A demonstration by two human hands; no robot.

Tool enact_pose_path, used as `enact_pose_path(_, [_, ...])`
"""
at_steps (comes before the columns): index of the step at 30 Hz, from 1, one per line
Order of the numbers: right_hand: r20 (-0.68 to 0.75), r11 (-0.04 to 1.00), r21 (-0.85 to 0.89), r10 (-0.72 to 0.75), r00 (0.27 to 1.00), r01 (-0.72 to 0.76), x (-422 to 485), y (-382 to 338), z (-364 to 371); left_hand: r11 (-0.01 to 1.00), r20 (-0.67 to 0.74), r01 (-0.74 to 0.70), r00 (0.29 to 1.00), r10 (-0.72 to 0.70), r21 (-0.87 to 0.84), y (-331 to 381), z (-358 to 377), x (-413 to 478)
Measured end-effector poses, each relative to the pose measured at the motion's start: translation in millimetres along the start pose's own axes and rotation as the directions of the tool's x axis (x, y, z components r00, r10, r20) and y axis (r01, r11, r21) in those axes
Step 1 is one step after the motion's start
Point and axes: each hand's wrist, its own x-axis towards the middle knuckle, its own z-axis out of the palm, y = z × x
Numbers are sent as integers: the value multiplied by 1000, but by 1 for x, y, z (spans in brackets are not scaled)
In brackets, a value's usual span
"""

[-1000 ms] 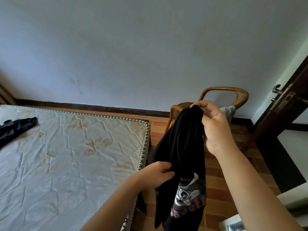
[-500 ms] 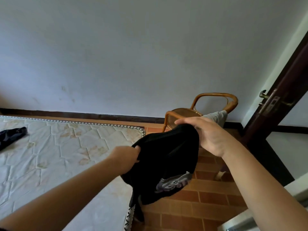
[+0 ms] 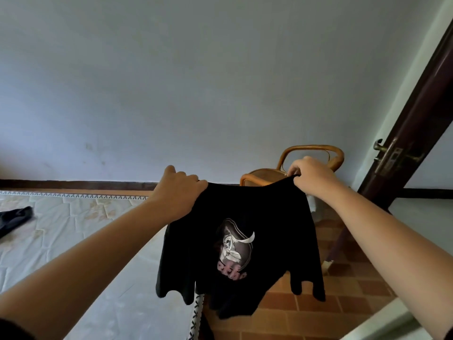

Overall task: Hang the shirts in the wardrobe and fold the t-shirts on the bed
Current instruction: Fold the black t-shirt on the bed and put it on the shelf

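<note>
Head view: both arms reach forward, left hand (image 3: 180, 190) and right hand (image 3: 311, 174) each closed on a shoulder of the black t-shirt (image 3: 241, 244), which hangs spread in the air, print facing the person, likely to flatten it for folding. It hangs over the edge of the bed (image 3: 103, 241), chair (image 3: 311, 155) behind

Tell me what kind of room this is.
Most likely a bedroom: a bare quilted mattress, a rattan chair against the wall, and a dark wooden door with a brass handle. Both hands hold up a black t-shirt.
</note>
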Motion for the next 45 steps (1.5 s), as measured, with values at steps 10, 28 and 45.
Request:
enact_pose_path(10, [-224,948,319,85,971,-9,4,-10,-22,881,18,-437,897,441,179,-9,-4,2])
enact_pose_path(28, [-746,998,31,-12,666,53,-1,-65,-99,872,-236,129,935,-266,-471,-37,-90,53])
enact_pose_path(45, [-231,995,62,84,969,-72,17,-57,-10,969,157,176,976,-149,-173,-45,-10,37])
